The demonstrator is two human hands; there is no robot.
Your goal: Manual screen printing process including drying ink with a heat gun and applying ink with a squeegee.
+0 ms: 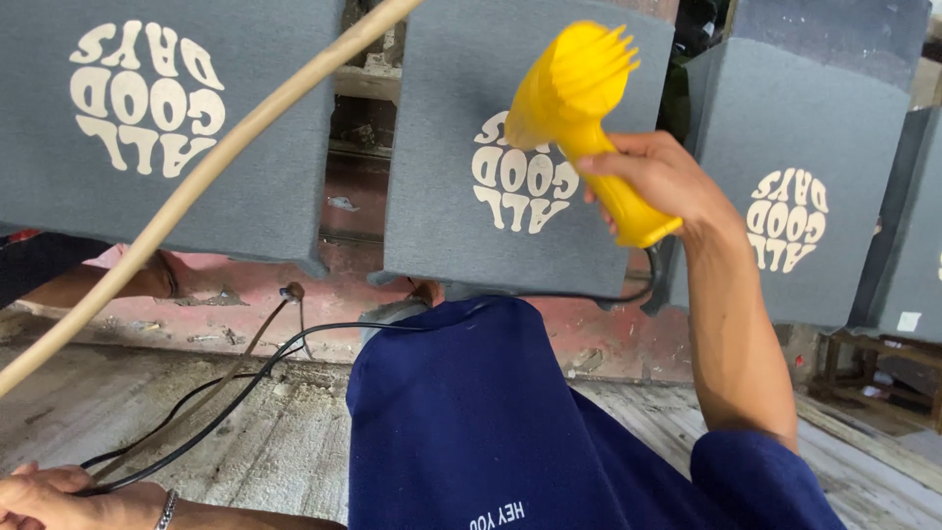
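A garment-printing workshop; rows of grey printed fabric panels (177, 128) stretched on boards; rough, paint-stained concrete floor (245, 412); loose black cables (216, 402) trailing.

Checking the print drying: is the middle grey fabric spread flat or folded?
Spread flat: the grey fabric lies taut over its board, round print fully showing, no folds.

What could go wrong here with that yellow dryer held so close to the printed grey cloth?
The right hand aims the yellow heat blower very near the pale round print on the middle grey panel; staying on one spot might scorch it. The black cord trails loose over the dusty floor to the left hand and could snag or trip someone.
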